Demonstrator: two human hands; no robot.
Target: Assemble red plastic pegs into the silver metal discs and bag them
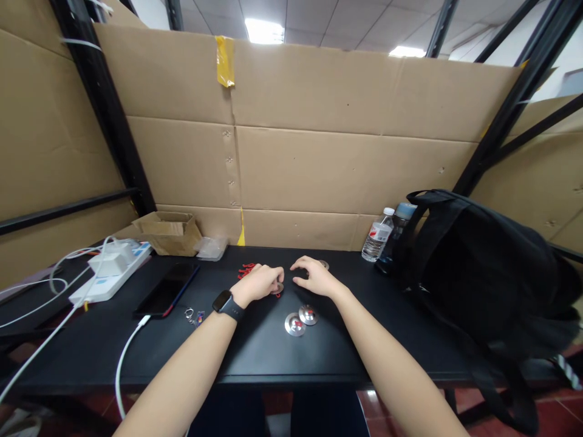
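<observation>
My left hand (262, 283), with a dark watch (228, 304) on its wrist, is closed on a small round metal disc (279, 287) that looks like a finger cymbal. A bit of red shows just under it. My right hand (314, 277) is open to the right, its thumb and fingers apart and nothing visible between them. Partly hidden behind that hand lies another disc (324, 264). Nearer me, two silver domed finger cymbals (295, 325) with red at their centres lie touching or overlapping. A cluster of red cord-like pieces (246, 270) sits behind my left hand.
On the left of the black table (264, 358) are a power strip (113, 273), a cabled phone (168, 290), a small cardboard box (170, 233), a clear plastic packet (211, 248) and a keyring (189, 315). A water bottle (378, 235) and black backpack (492, 273) stand right.
</observation>
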